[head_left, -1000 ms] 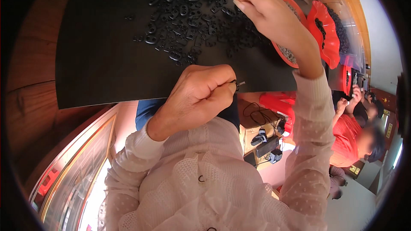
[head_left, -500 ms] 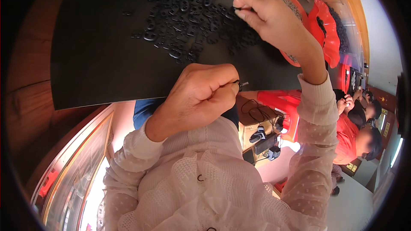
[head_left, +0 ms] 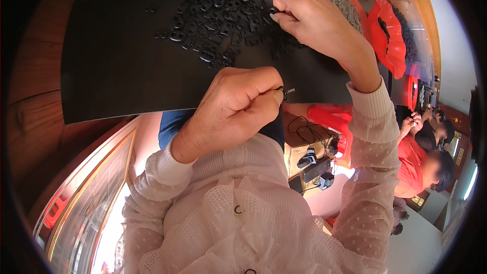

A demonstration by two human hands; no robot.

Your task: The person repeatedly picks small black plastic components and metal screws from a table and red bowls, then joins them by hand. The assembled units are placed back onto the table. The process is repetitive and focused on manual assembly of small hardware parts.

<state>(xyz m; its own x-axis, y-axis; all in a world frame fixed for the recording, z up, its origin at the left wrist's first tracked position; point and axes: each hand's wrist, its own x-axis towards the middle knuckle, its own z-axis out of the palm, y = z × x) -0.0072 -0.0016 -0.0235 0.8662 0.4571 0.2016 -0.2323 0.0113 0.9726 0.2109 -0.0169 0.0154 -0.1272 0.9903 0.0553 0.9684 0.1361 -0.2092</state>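
Observation:
My left hand (head_left: 231, 111) is closed in a pinch just past the table's near edge. Between its thumb and forefinger sits a small black plastic piece, mostly hidden, with a thin metal spring (head_left: 289, 91) poking out to the right. Over the right part of the black pile, my right hand (head_left: 317, 23) pinches one small black plastic piece (head_left: 274, 11) between thumb and fingertips. The pile of black plastic pieces (head_left: 218, 20), many oval with two holes, spreads across the dark tabletop (head_left: 111, 71).
Right of the pile stands a red bowl (head_left: 341, 7) of small grey metal springs. A wavy-rimmed red dish (head_left: 385, 40) with dark pieces is beside it. Below the table are a red stool (head_left: 332, 122) and cables with black adapters (head_left: 315, 168). Other people (head_left: 416, 162) sit at the right.
My right hand has shifted slightly left with the black piece held over the pile. My left hand keeps its pinch, the spring still sticking out. The view has tilted a little.

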